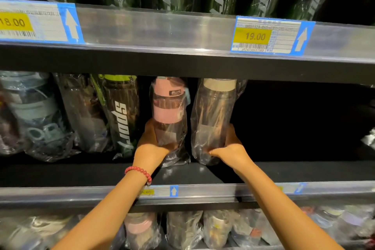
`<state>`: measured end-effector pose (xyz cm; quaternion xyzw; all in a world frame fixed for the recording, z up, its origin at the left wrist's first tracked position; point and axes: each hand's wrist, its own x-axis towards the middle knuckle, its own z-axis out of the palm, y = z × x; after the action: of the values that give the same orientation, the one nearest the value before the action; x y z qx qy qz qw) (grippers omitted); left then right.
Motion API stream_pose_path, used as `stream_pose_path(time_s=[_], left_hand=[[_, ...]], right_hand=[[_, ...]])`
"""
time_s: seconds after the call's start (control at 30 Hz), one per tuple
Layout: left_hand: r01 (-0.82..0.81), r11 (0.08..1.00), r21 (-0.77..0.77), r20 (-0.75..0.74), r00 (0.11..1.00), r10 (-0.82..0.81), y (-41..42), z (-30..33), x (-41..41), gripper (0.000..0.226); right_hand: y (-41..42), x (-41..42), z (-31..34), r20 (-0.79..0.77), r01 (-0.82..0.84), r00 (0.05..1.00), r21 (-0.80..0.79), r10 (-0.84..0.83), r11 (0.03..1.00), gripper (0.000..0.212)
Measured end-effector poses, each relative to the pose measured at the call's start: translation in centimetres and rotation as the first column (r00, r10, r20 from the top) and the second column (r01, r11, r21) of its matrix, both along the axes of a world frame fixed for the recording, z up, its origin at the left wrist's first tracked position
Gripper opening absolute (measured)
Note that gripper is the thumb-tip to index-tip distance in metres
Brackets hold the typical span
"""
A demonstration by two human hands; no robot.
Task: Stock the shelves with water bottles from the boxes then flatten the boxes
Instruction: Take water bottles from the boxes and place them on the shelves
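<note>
Two bottles stand tall side by side: left hand [151,146] grips the pink bottle [168,111], right hand [229,148] grips the cream-lid bottle [213,115], both low down.

On the middle black metal shelf [85,170], two plastic-wrapped bottles stand upright side by side, just apart. The left hand [151,144] holds the base of the left one, a pink-lidded clear bottle [169,111]; the right hand [231,146] holds the base of the right one, a cream-lidded clear bottle [213,115]. Left of the pink-lidded bottle a tall dark sports bottle with lettering [121,115] leans, with more bagged bottles further left. Right of the cream-lidded bottle the shelf runs on into shadow. Above, a yellow price label [265,36] sits on the upper shelf's front rail, with dark bottles behind it. Below the near rail, more wrapped bottles stand in a row.
</note>
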<state>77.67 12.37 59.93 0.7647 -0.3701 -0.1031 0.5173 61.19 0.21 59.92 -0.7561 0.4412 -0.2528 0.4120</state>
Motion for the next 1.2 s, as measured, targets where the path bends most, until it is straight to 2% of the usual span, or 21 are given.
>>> stream_pose_path(time_s=[0.13, 0.43, 0.57, 0.63, 0.7, 0.77, 0.87, 1.0, 1.07, 1.2], left_hand=[[-0.006, 1.000, 0.018, 0.007, 1.000, 0.006, -0.8, 0.2, 0.6, 0.081], [0.009, 0.998, 0.060, -0.018, 1.000, -0.008, -1.0, 1.3, 1.0, 0.088], [0.035, 0.997, -0.064, -0.052, 0.998, -0.038, 0.1, 2.5, 0.6, 0.096], [0.048, 0.994, -0.100, 0.004, 0.999, -0.048, 1.6, 2.9, -0.5, 0.096], [0.050, 0.996, -0.079, 0.128, 0.991, -0.040, 4.1, 3.1, -2.1, 0.091], [0.068, 0.996, -0.062, 0.243, 0.969, -0.051, 7.1, 2.4, -3.7, 0.081], [0.144, 0.989, -0.019, 0.334, 0.934, -0.129, 11.7, -0.3, -5.9, 0.074], [0.138, 0.984, 0.115, 0.306, 0.937, -0.167, 16.4, -5.4, -8.2, 0.072], [0.101, 0.970, 0.223, 0.364, 0.914, -0.178, 18.1, -8.4, -9.2, 0.068], [0.092, 0.882, 0.463, 0.428, 0.848, -0.313, 21.6, -13.4, -11.9, 0.076]], right_hand=[[-0.5, 1.3, 0.6, 0.104, -0.069, 0.992, -0.054, 0.074, 0.996, 0.082], [-1.1, 1.4, 0.1, 0.130, -0.051, 0.990, -0.069, 0.060, 0.996, 0.091], [0.1, 0.0, 0.6, 0.174, -0.050, 0.983, -0.029, 0.055, 0.998, 0.086], [1.5, -1.1, 0.9, 0.144, -0.011, 0.989, -0.083, 0.023, 0.996, 0.081], [3.7, -2.7, 0.5, 0.079, 0.030, 0.997, -0.218, -0.013, 0.976, 0.076], [6.7, -4.8, -0.1, 0.088, 0.012, 0.996, -0.342, 0.019, 0.940, 0.067], [11.9, -8.0, -1.9, 0.079, -0.036, 0.994, -0.451, 0.080, 0.892, 0.056], [17.3, -10.6, -6.0, -0.103, -0.174, 0.984, -0.425, 0.144, 0.888, 0.055], [19.1, -11.5, -8.3, -0.218, -0.226, 0.964, -0.390, 0.149, 0.893, 0.058], [21.3, -13.7, -11.5, -0.448, -0.342, 0.880, -0.366, 0.158, 0.865, 0.063]])
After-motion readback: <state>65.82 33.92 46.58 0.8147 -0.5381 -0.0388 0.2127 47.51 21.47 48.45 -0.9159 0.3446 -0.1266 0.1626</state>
